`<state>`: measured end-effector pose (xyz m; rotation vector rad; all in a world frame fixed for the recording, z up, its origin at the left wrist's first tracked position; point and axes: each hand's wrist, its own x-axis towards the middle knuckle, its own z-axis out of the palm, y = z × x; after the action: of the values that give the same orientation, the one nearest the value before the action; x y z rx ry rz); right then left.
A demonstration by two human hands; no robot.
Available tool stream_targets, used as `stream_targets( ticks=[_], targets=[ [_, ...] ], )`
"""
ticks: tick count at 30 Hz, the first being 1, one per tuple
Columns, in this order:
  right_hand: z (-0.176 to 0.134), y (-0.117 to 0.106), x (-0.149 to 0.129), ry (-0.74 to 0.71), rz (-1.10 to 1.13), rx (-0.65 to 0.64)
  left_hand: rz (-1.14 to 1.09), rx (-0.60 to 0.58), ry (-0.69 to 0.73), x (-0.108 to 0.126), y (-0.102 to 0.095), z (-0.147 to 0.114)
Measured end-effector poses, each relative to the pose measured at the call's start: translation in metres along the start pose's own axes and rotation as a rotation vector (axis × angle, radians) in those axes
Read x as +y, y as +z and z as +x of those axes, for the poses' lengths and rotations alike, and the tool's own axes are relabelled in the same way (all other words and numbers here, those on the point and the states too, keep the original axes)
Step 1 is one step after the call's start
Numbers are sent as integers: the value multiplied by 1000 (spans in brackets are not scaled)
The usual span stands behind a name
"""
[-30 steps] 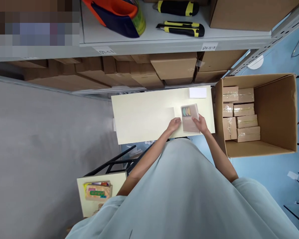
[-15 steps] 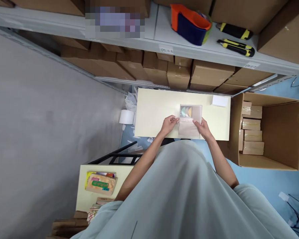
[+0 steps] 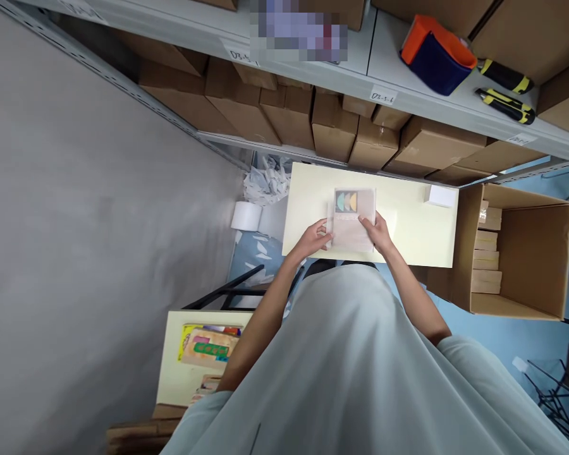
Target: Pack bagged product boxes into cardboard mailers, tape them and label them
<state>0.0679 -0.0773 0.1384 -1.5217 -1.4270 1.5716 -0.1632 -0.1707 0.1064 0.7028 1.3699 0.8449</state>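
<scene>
A flat pale-pink packet [image 3: 353, 235] in a clear plastic sleeve is held just over the cream table. Teal, beige and yellow half-round shapes show on a dark panel at its upper left. My right hand [image 3: 379, 234] grips its right edge, thumb on top and fingers underneath. On the other side, my left hand [image 3: 314, 238] has thumb and fingers closed on the sleeve's edge [image 3: 330, 218], which juts out past the packet's left side. What is inside the packet cannot be made out.
The cream table [image 3: 417, 237] carries a small white box [image 3: 440, 195]. An open carton [image 3: 533, 253] with several small boxes stands right. Shelves with brown boxes [image 3: 334, 123], two cutters [image 3: 505, 104] and a tape dispenser [image 3: 439, 57] lie ahead. A white roll [image 3: 246, 216] is at left.
My left hand has shifted lower along the packet's left side, and the sleeve's edge now sticks out there. The right hand keeps its hold. The camera view has turned leftward.
</scene>
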Motion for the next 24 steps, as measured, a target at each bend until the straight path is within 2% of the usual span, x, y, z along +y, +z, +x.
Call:
stream_targets(
  ticks=[2,7,11,13,17,24],
  targets=[
    [-3,6,-2,16,19,18,10,-31,1,-4,-10,-3],
    [-7,10,0,56,74,69,2,-11,51,-7,-22,0],
    [-7,8,2,100,153,92,-80,-138,32,1,-22,5],
    [-8,7,3,109,171,83,-115,-162,34,5,-20,9],
    [-7,5,1,121,187,35,-178,-69,41,9,-14,23],
    [6,13,0,110,179,-11,-168,-28,27,2,-16,45]
  ],
)
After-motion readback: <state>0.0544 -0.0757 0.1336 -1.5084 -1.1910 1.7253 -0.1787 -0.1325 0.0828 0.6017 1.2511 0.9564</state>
